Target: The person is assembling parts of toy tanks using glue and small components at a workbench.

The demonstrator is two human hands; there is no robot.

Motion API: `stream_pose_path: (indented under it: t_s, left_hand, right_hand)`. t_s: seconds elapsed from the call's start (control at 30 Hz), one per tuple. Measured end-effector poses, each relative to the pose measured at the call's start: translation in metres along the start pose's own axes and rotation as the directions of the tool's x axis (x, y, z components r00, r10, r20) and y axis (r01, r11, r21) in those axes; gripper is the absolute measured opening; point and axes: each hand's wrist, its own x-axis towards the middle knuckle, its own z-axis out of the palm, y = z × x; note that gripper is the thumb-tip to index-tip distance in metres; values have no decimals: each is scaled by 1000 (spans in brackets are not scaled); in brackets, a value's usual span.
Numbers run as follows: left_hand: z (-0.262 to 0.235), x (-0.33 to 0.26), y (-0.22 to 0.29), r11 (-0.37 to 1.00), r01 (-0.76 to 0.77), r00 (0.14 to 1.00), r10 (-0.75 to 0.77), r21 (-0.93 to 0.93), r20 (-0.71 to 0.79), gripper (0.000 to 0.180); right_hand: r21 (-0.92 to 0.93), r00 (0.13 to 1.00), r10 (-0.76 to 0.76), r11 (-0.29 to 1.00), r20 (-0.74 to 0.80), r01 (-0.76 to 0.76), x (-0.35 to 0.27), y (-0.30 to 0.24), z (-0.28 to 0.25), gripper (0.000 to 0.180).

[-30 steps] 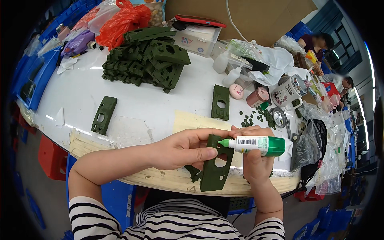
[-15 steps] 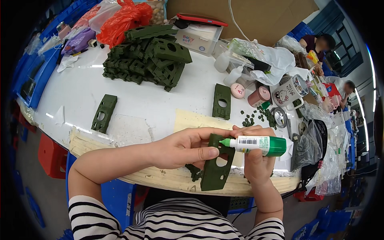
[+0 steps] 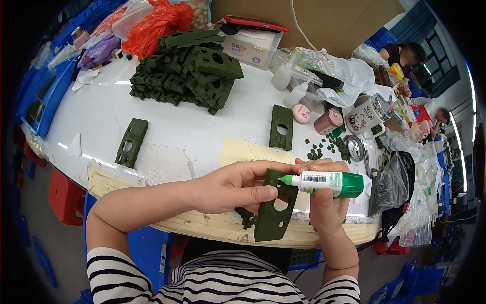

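Observation:
Between thumb and fingers, my left hand [image 3: 243,190] grips a dark green plastic part [image 3: 272,220] with a round hole, tilted over the table's near edge. My right hand [image 3: 326,202] is closed round a glue bottle [image 3: 331,183] with a white label and a green base. The bottle lies nearly level, its green nozzle tip at the upper face of the part. Whether any glue is coming out is too small to tell. Two similar green parts lie apart on the table, one at left [image 3: 132,143] and one beyond my hands [image 3: 281,127].
A heap of green parts [image 3: 187,71] stands at the back. Small green pieces [image 3: 331,147] are scattered at right, near a white mug [image 3: 363,119], a pink jar [image 3: 328,121] and two squeeze bottles [image 3: 296,95]. A yellowish sheet [image 3: 243,151] lies under my hands. Two people sit far right.

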Motion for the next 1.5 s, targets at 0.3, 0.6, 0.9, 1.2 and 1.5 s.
stream_pose_path:
  t_s: [0.3,0.6,0.9,1.2,1.5]
  left_hand:
    - [-1,0,-2,1000,6,1000,-6,-11,-18,52]
    - [-2,0,-2,1000,4,1000,-4,8,-21,54]
    - [-1,0,-1,1000,10,999,-10,10,-32,54]
    - [-1,1,-1,1000,6,999,-6,-4,-31,54]
    - [-2,1,-1,1000,16,999,-16,-7,-28,55]
  right_hand:
    - [104,999,41,994,-28,-38,2,-3,2,40]
    - [53,999,-21,998,29,19,1,-1,0,38]
    - [34,998,-31,999,49,29,2,-1,0,38]
    - [36,998,-33,999,57,31,3,-3,0,37]
    - [16,998,-36,999,56,35,3,-4,0,35]
